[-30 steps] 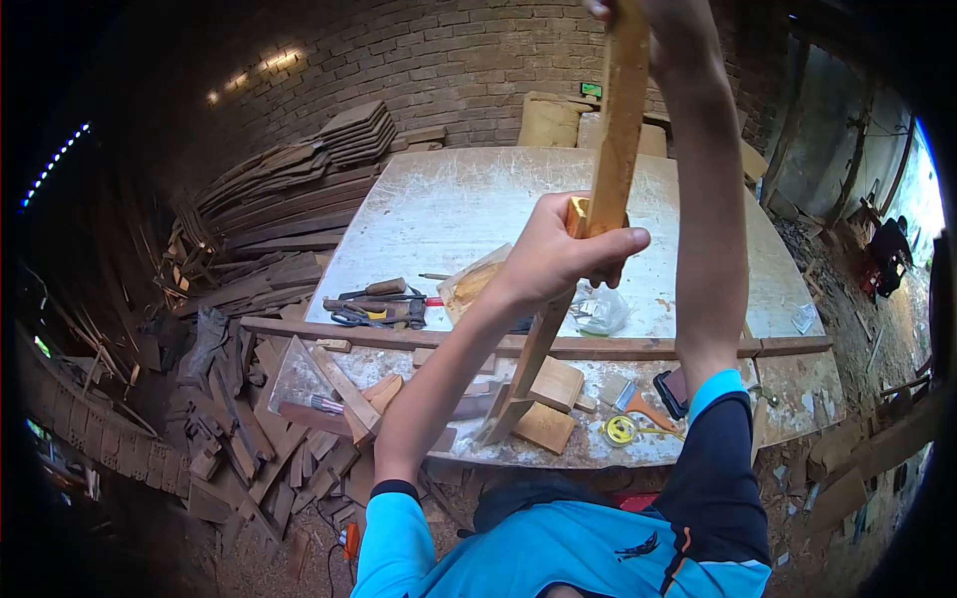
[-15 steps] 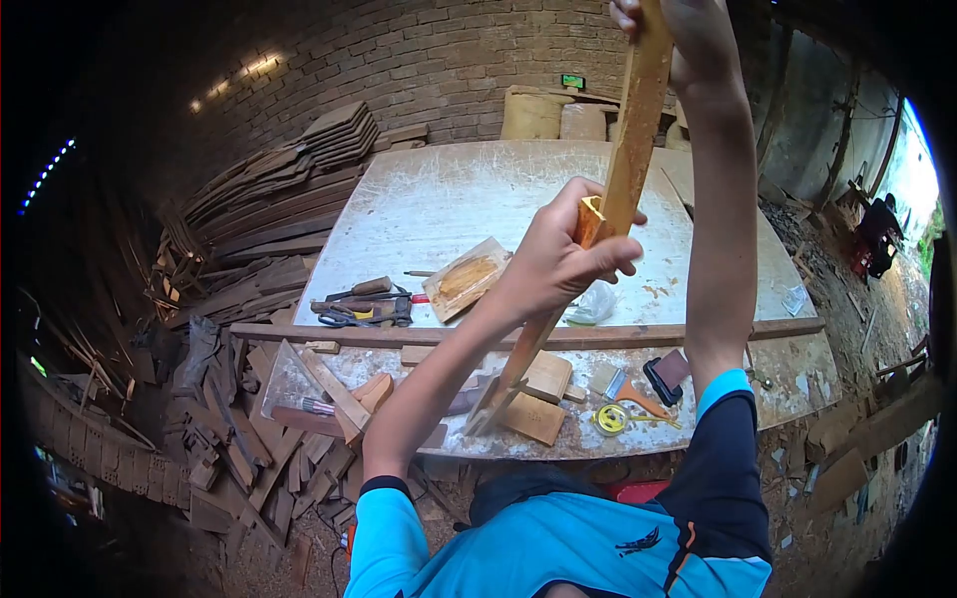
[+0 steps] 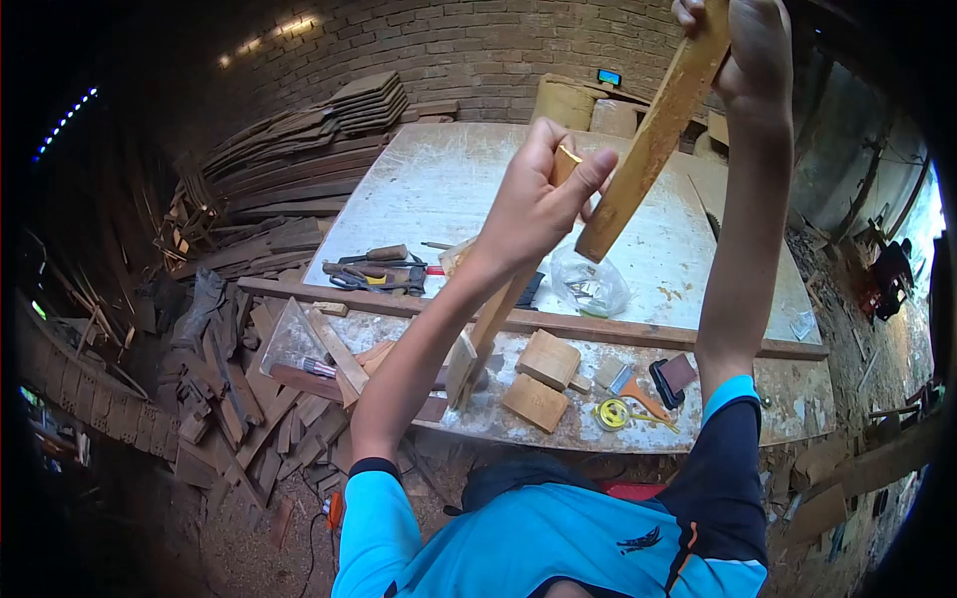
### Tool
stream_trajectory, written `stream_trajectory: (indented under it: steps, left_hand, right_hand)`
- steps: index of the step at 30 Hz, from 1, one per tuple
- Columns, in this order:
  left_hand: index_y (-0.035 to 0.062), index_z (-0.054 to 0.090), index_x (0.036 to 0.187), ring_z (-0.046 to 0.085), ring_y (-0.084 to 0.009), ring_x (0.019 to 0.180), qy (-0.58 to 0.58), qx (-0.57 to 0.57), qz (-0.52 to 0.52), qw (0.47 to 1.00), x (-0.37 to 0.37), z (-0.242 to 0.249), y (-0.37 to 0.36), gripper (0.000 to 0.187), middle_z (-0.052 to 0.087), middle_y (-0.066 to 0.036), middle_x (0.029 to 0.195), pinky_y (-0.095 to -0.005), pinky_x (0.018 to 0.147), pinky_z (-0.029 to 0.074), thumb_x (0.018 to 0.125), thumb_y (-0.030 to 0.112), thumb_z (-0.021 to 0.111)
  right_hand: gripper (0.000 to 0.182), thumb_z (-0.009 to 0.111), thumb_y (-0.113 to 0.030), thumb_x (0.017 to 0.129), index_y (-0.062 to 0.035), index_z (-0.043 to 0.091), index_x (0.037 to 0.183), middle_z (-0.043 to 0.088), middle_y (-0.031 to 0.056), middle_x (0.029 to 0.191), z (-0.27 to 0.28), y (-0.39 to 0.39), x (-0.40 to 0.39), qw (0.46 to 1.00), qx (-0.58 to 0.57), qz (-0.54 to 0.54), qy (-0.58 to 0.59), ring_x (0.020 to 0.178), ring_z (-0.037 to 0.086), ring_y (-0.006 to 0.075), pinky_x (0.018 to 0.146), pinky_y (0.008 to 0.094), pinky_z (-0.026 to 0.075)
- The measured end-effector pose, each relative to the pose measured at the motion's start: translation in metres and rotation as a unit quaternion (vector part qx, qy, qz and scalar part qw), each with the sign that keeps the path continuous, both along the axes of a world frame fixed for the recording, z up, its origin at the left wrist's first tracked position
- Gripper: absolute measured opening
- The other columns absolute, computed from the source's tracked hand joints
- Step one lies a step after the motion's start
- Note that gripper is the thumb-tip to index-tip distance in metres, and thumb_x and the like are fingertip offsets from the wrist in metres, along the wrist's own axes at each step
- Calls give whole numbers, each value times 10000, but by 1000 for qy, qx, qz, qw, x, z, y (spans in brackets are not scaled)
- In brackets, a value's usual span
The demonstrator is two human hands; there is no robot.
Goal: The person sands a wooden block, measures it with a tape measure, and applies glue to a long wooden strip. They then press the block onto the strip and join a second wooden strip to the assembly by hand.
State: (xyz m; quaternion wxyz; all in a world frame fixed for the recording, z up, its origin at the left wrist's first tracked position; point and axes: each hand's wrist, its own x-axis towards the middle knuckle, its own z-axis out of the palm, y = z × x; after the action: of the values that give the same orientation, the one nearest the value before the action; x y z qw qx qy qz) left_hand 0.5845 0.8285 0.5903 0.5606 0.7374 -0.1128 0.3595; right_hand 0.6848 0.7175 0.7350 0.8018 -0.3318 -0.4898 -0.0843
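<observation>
My right hand (image 3: pixel 755 55), high at the upper right, is closed around the top of a long flat wooden strip (image 3: pixel 653 135). The strip slants down to the left, its lower end over the white tabletop. My left hand (image 3: pixel 538 204) is wrapped round the upper part of a second wooden piece (image 3: pixel 495 311), thumb pointing at the strip. Its top end shows between my fingers, and it runs down to the front of the bench. At its foot is a small flat board (image 3: pixel 460 367). Two wooden blocks (image 3: pixel 548 359) lie just right of it.
On the white tabletop (image 3: pixel 439 189) lie hand tools (image 3: pixel 374 274) and a clear plastic bag (image 3: pixel 592 283). A long wooden rail (image 3: pixel 688 340) crosses the bench. In front are a brush (image 3: pixel 640 393), a yellow tape (image 3: pixel 612 414) and a dark pad (image 3: pixel 674 377). Offcuts (image 3: pixel 229 399) litter the floor at left.
The strip in my right hand has moved up and right, apart from the piece in my left hand. My left hand has risen and shifted left, uncovering the plastic bag.
</observation>
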Motion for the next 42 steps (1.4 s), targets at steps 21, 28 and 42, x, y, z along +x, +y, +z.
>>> stream_trajectory:
  steps: [21,28,42]
  left_hand:
    - [17,487,1075,609,-109,700,38,47,-90,994,-20,7,-1,473,630,-74,789,-236,540,500,705,127,761]
    - [31,487,978,575,-71,580,74,36,-59,995,-23,7,-1,389,604,-36,720,-204,479,454,694,94,746]
    - [43,477,943,570,-74,571,99,15,-83,992,-22,9,1,386,593,-36,706,-194,465,433,679,73,756]
  right_hand:
    - [165,566,-158,860,-51,495,965,468,-10,683,-14,14,-39,980,98,-146,-92,414,441,63,366,198,368]
    - [146,561,-155,862,-56,488,939,469,-5,693,-15,13,-43,987,85,-109,-80,422,446,66,368,202,370]
    - [179,560,-151,865,-45,469,977,458,1,704,-16,13,-44,987,82,-106,-93,426,441,62,368,200,373]
